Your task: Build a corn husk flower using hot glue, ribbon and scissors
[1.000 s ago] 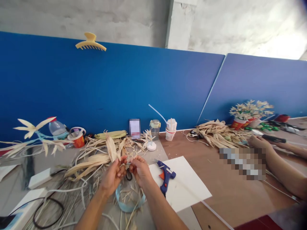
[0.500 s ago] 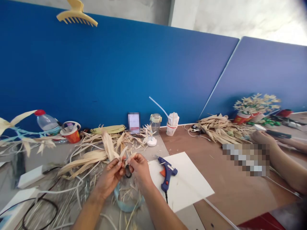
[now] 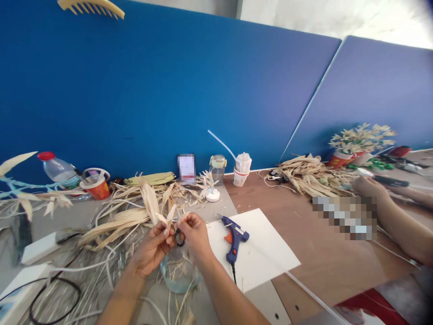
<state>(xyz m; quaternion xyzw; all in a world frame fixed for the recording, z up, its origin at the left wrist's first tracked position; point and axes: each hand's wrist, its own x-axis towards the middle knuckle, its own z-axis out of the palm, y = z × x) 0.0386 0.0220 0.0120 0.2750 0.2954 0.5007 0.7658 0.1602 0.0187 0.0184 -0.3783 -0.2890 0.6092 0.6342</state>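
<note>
My left hand (image 3: pixel 154 248), fingers closed, pinches a small flower made of pale dried corn husk strips (image 3: pixel 170 215). Close beside it, my right hand (image 3: pixel 196 231) has its fingertips pressed together on a pale husk strip (image 3: pixel 183 217) at the flower's right side. A black loop (image 3: pixel 180 239), like a scissors handle, shows between the hands; I cannot tell whether it is held. Dried corn husks (image 3: pixel 120 223) lie just behind and left of my left hand. To the right of my hands, a blue glue gun (image 3: pixel 236 241) rests on a white sheet (image 3: pixel 270 253).
Cables, husk scraps and a light blue ribbon (image 3: pixel 176 285) lie around my forearms. At the back stand a bottle (image 3: pixel 59 169), a red cup (image 3: pixel 99 188), a phone (image 3: pixel 186 169), a jar (image 3: pixel 218 169) and a white cup (image 3: pixel 241 177). On the right is another person's hand (image 3: pixel 363 187).
The view has tilted slightly down. The pale flower in my left hand has turned so its petals show more openly; both hands stay close together.
</note>
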